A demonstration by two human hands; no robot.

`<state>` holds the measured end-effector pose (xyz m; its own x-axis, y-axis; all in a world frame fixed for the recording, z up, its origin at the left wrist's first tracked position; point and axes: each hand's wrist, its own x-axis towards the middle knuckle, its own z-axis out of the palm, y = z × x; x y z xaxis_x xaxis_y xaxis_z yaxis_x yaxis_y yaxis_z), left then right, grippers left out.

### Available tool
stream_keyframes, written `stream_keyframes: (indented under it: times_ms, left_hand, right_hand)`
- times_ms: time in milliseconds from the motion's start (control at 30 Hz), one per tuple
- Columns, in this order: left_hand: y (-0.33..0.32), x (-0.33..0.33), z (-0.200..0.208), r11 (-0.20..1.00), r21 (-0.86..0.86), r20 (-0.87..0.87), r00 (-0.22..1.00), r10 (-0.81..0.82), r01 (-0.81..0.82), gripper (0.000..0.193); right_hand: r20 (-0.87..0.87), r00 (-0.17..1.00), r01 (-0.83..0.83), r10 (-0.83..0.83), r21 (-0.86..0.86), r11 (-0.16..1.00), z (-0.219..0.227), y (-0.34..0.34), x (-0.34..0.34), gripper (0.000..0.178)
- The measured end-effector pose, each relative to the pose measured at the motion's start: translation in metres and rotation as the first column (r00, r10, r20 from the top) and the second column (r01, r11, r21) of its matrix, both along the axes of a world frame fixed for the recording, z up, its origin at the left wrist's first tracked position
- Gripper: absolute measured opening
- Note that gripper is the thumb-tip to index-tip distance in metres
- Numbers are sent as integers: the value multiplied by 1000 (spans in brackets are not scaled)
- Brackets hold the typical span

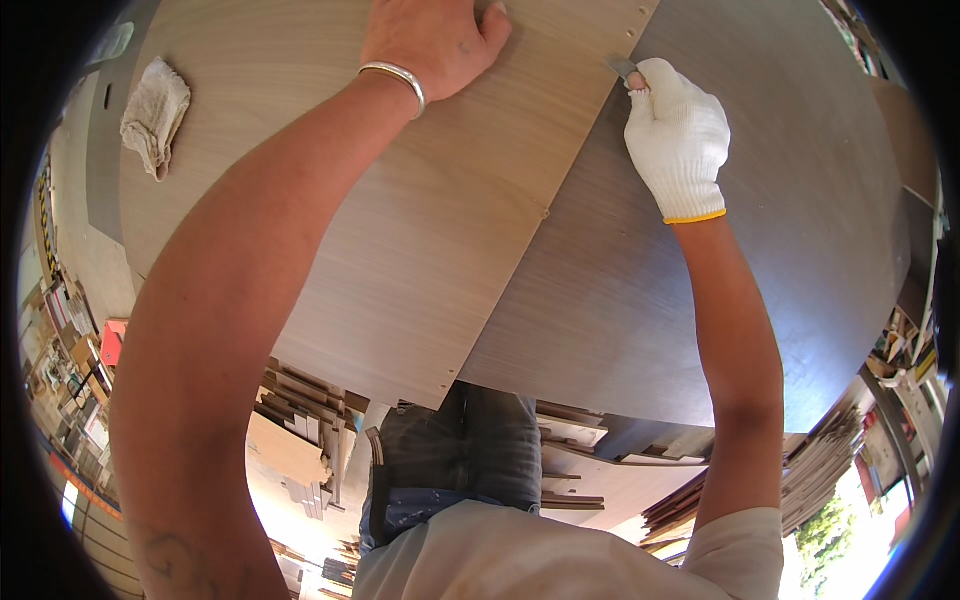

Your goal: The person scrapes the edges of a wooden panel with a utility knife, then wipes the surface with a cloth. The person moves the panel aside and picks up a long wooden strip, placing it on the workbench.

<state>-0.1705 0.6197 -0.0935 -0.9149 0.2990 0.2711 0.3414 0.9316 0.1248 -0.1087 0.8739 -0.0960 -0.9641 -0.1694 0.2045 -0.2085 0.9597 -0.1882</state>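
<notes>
My left hand, bare and with a metal bangle at the wrist, rests on a light wood-grain panel. Its thumb is stretched out to the side; the other fingers run past the top of the picture. In a white knit glove with a yellow cuff, my right hand is closed on a small flat metal blade, perhaps a scraper. A bare thumb tip pokes out of the glove. The blade meets the light panel's right edge, near small drilled holes. Underneath lies a darker grey-brown panel.
A crumpled beige rag lies on the light panel at the far left. Stacked board offcuts are below the panels on the left, and more wood strips at the lower right. A red object shows at the left.
</notes>
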Motion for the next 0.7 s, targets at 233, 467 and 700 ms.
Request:
stream_keyframes:
  times_ms: [233, 467, 700]
  left_hand:
    - [-2, 1, -4, 1000, -3, 10, 1000, -2, 2, 63]
    - [-2, -1, -3, 1000, 6, -9, 1000, -20, 20, 63]
    - [-2, -1, -3, 1000, -12, -8, 1000, -13, 13, 63]
  right_hand:
    - [19, 980, -199, 199, 10, 980, 3, -2, 24, 8]
    - [23, 979, -200, 202, -62, 978, 3, -3, 24, 7]
    - [-10, 978, -208, 208, -44, 977, 1, -6, 23, 7]
